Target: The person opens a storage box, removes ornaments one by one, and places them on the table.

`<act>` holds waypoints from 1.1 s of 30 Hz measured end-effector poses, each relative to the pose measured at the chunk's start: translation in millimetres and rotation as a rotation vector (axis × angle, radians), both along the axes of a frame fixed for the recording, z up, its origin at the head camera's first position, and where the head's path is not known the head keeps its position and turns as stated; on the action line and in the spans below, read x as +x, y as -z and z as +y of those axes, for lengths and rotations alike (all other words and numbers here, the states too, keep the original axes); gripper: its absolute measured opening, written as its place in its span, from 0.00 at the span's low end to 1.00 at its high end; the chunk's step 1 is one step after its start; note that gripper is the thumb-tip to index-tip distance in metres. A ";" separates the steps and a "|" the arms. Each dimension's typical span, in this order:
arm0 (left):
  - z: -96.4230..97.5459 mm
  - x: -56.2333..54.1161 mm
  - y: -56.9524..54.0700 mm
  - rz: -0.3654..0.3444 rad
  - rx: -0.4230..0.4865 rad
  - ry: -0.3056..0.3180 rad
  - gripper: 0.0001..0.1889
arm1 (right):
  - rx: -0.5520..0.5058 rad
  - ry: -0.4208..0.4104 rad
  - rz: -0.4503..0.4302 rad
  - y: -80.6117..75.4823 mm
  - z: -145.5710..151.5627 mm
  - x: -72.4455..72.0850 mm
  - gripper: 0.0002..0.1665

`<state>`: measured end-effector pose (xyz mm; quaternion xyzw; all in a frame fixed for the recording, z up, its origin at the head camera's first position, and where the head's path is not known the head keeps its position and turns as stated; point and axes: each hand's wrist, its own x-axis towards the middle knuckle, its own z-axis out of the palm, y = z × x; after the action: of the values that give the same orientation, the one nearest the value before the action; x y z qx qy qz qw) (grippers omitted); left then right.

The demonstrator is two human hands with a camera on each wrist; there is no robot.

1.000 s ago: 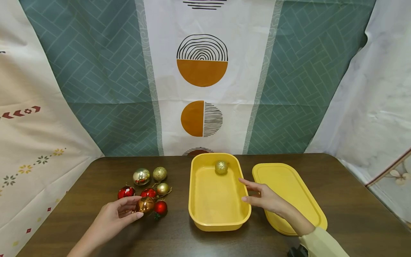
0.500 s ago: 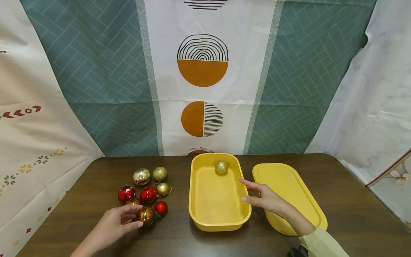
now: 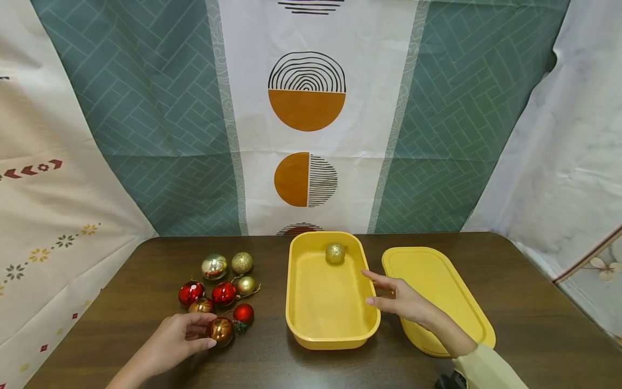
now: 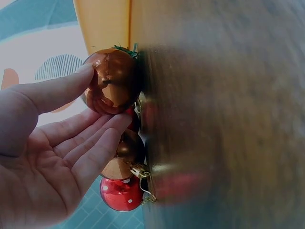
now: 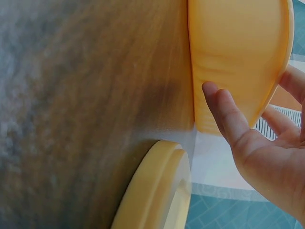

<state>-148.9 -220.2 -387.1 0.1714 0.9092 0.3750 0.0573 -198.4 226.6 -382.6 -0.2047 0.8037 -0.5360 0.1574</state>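
My left hand (image 3: 170, 340) holds a shiny copper bauble (image 3: 221, 330) between thumb and fingers, low over the table. In the left wrist view the thumb presses one side of that copper bauble (image 4: 112, 81). Close by lie a second copper bauble (image 3: 201, 306), a dotted red bauble (image 3: 191, 293), a shiny red bauble (image 3: 224, 294) and a small red bauble (image 3: 244, 314) with green trim. At the side of a yellow box (image 3: 290, 292), my right hand (image 3: 403, 300) has relaxed, spread fingers along its rim and outer wall. Inside the box sits a gold glitter bauble (image 3: 335, 253).
Further back lie a shiny gold bauble (image 3: 214, 267), another gold glitter bauble (image 3: 242, 263) and a small gold bauble (image 3: 246, 286) with a string. The yellow lid (image 3: 442, 297) lies flat right of the box. Patterned cloth (image 3: 311, 108) hangs behind the dark wooden table (image 3: 272, 367).
My left hand has drawn the copper bauble toward the table's front, away from the cluster, exposing the second copper bauble. My right hand keeps its place by the box.
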 end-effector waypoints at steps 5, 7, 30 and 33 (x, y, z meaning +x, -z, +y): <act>0.2 -0.4 -0.4 -0.003 -0.002 0.001 0.26 | 0.005 -0.002 0.007 0.5 0.1 -0.5 0.38; 0.4 -0.3 -0.5 -0.002 -0.005 -0.001 0.26 | 0.006 -0.002 0.007 0.7 0.0 -0.5 0.38; 7.9 0.3 -5.1 0.203 -0.141 -0.054 0.24 | 0.030 0.006 0.025 -0.5 -0.5 -0.1 0.38; 10.7 1.6 -9.5 0.237 -0.167 -0.095 0.23 | 0.031 0.007 0.023 -0.5 -0.2 -0.2 0.38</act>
<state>-147.3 -209.6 -377.6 0.1657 0.9447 0.2777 -0.0542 -198.7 226.4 -382.1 -0.2054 0.8145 -0.5215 0.1497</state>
